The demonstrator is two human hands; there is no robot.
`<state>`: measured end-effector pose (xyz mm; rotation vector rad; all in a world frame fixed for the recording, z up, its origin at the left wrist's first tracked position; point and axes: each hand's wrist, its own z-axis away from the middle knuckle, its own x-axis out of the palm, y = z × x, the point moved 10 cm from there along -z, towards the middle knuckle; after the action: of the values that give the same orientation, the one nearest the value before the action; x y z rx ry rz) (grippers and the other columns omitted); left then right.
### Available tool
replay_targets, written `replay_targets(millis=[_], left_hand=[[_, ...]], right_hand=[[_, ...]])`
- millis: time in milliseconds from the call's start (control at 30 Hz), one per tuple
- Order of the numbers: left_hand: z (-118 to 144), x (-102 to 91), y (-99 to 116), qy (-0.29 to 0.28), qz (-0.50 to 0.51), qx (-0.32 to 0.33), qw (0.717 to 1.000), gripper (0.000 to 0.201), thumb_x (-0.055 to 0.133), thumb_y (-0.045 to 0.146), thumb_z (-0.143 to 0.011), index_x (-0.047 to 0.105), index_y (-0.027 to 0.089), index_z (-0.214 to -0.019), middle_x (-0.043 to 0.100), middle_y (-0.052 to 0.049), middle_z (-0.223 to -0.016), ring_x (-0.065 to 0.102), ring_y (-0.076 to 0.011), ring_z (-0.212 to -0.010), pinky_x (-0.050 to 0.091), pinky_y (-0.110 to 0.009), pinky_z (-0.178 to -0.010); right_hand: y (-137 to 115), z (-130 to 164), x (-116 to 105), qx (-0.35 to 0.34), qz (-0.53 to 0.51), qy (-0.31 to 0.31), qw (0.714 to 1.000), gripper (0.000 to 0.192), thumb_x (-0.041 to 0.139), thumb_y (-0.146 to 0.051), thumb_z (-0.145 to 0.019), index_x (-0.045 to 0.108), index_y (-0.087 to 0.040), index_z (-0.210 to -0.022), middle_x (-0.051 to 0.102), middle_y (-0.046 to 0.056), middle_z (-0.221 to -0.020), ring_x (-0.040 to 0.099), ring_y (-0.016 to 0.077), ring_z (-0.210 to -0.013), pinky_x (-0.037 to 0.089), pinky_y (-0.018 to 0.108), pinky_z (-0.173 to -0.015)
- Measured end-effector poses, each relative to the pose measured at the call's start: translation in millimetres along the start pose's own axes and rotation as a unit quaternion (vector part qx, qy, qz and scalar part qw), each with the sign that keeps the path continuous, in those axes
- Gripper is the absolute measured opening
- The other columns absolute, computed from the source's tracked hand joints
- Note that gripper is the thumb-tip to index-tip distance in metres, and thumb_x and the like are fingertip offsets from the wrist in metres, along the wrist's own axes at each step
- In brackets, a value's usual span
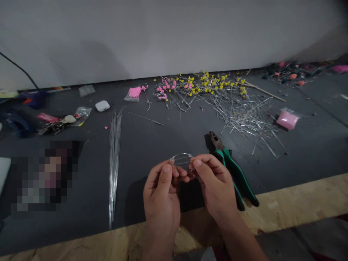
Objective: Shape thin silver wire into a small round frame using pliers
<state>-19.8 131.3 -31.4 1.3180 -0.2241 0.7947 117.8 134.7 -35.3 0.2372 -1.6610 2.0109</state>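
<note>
Both hands sit closest to the lens, above the near edge of the table (299, 195), whose bare chipboard lip shows below a dark grey mat (152, 137) that covers most of the top. Behind it stands a plain pale wall (174, 32).

On the mat, far side right of centre, spreads a wide heap of cut wires (244, 112), many tipped with yellow and pink beads. A long bundle of straight wires (114, 159) lies left of the hands, running away from the camera. Green-handled pliers (233, 174) lie just beside the right hand, jaws pointing away, partly hidden by that hand. A pink bag (287, 119) rests at the right edge of the heap; another pink bag (134, 92) sits near the wall. A white earbud case (102, 106) lies further left, with keys (54, 125) near it.

The left hand (161, 195) has thumb and fingers pinched shut on one end of a thin wire loop (181, 156). The right hand (214, 181) is pinched on the other end. The loop arches between the two sets of fingertips, held above the mat, just in front of the pliers' jaws, and the fingers of both hands touch below it.
</note>
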Motion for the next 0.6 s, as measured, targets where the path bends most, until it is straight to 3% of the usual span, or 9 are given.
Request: replay_targets(millis=[600], left_hand=[[1.9, 3.7, -0.7, -0.025, 0.005, 0.007, 1.000, 0.008, 0.072, 0.026, -0.078, 0.072, 0.019, -0.080, 0.064, 0.001, -0.062, 0.064, -0.0098, -0.061, 0.055, -0.018, -0.056]], right_hand=[[-7.2, 1.7, -3.3, -0.036, 0.058, 0.020, 0.997, 0.007, 0.066, -0.026, -0.083, 0.068, -0.025, -0.077, 0.065, -0.005, -0.068, 0.057, 0.0065, -0.063, 0.049, 0.016, -0.060]])
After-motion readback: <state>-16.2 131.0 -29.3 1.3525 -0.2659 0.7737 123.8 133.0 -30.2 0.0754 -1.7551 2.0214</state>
